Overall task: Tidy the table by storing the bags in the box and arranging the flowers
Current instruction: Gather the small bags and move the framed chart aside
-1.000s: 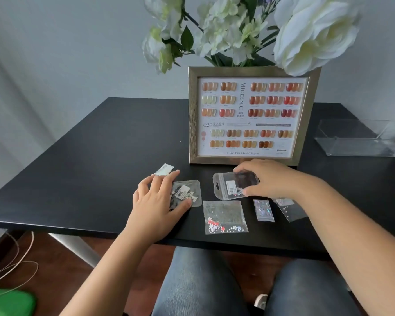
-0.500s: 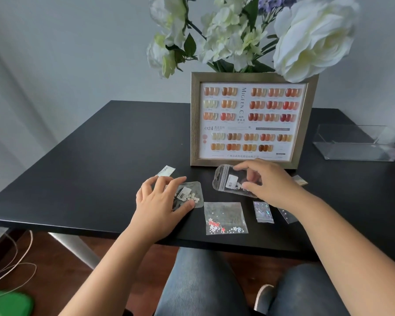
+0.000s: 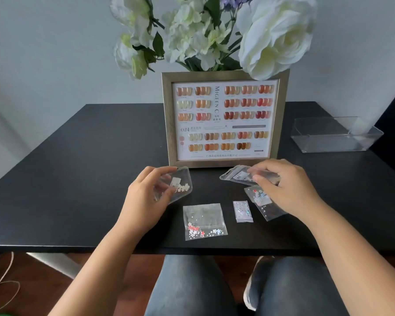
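Step in hand is judged to be bag pickup, storing not yet begun. A small clear plastic bag of white flower sequins [image 3: 177,187] is pinched by the left hand [image 3: 144,201] and raised off the matte black table [image 3: 78,169]. A clear hang-hole zip bag with a white label [image 3: 236,175] is pinched between the thumb and fingers of the right hand [image 3: 285,188], tilted above the tabletop. Just below that hand lies a clear bag of red and pale sequins [image 3: 263,202]; whether it is touched by the hand cannot be told. Two more are flat on the table between the hands: a larger clear bag with red and white flowers [image 3: 204,221] and a small holographic glitter bag [image 3: 242,211]. The clear acrylic box [image 3: 335,136] stands open-topped, apparently with nothing in it, well apart at the far right. Next move calls for the held bags to be carried right to the box, probably gathered into one hand first. Behind the bags a silver-framed nail colour chart [image 3: 224,119] stands upright, with white artificial flowers [image 3: 217,33] behind it. Pale grey wall, wooden floor and loose cables [image 3: 0,283] at lower left.
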Demonstrator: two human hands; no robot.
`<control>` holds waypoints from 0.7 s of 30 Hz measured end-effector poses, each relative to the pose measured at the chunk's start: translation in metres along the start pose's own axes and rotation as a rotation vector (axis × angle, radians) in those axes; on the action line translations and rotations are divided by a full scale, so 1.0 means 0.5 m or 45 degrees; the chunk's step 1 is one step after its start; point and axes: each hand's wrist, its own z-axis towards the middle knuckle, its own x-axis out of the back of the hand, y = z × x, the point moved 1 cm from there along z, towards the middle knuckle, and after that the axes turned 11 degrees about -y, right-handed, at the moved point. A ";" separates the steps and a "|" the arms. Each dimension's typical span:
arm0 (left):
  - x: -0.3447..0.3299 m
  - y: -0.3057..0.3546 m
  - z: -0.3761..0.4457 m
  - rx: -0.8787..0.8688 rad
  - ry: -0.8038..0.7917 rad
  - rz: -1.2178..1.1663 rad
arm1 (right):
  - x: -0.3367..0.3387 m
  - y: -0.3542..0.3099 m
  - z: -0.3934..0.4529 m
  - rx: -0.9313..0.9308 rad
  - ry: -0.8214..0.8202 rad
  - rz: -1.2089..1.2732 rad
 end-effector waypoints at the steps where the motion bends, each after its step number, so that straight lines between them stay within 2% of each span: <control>1: -0.005 0.005 0.006 -0.001 -0.009 -0.014 | 0.001 0.007 -0.001 -0.014 0.002 -0.001; 7: -0.041 0.015 0.033 0.054 -0.089 -0.097 | 0.003 0.037 0.007 -0.027 -0.010 0.070; 11: -0.055 -0.003 0.039 0.142 -0.148 -0.017 | -0.010 0.044 0.031 -0.068 -0.142 0.106; 16: -0.059 -0.018 0.036 0.255 -0.140 0.234 | -0.034 0.047 0.065 -0.120 -0.293 -0.017; 21: -0.040 -0.028 0.042 0.236 -0.079 0.242 | -0.041 0.044 0.088 -0.111 -0.258 -0.299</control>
